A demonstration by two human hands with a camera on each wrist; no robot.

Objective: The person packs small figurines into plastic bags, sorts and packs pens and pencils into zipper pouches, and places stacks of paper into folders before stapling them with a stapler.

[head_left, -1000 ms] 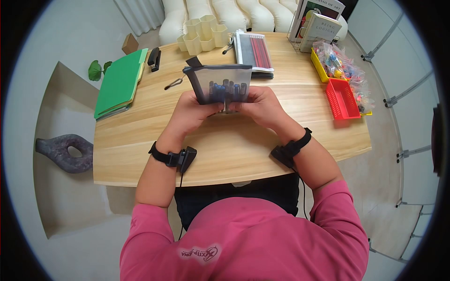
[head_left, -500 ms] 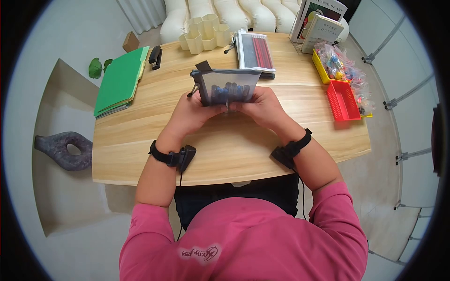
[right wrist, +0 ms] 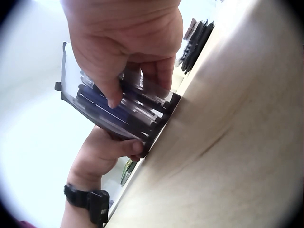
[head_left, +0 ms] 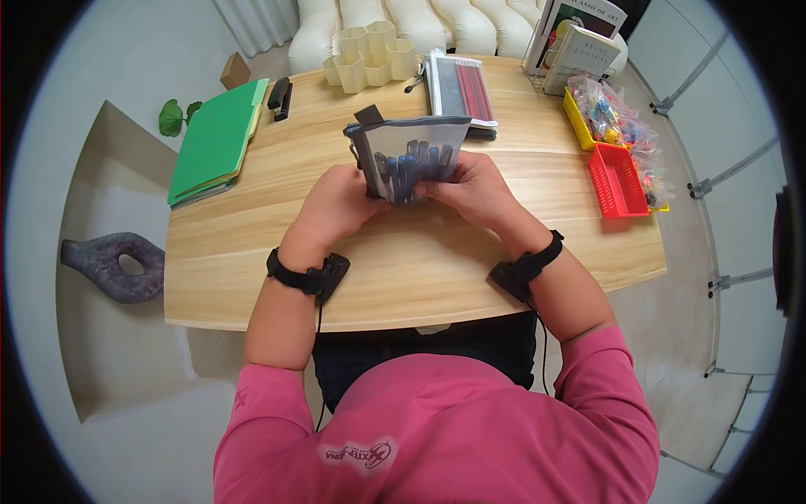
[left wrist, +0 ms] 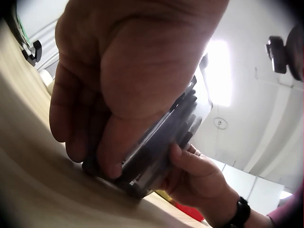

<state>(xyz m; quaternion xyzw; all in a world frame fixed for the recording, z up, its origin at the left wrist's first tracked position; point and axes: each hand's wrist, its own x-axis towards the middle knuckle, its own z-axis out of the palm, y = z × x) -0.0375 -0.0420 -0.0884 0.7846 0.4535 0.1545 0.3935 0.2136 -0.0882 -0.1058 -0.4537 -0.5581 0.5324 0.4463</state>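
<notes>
A translucent zip pouch (head_left: 416,139) with dark trim stands upright between my hands, with several blue and black pens (right wrist: 102,105) showing through its side. My left hand (head_left: 337,206) grips its lower left corner, the thumb (left wrist: 114,152) on the near face. On the other side, my right hand (head_left: 477,191) pinches the pouch, its thumb lying over the pens. In the right wrist view the pouch's bottom edge is right at the wooden table (right wrist: 213,133). The left hand's other fingers are partly hidden behind the pouch in the head view.
Behind the pouch lies another zip pouch (head_left: 462,88) with red items. A cream hexagonal holder (head_left: 369,63) and black stapler (head_left: 280,98) stand at the back. Green folders (head_left: 220,139) lie left. Right are a red basket (head_left: 619,185), a yellow basket (head_left: 579,122) with bagged items, and books (head_left: 579,59).
The pouch has shifted slightly right, and its dangling zip pull has swung in against its left side. My left hand has slid lower on the corner, and more of the pens shows.
</notes>
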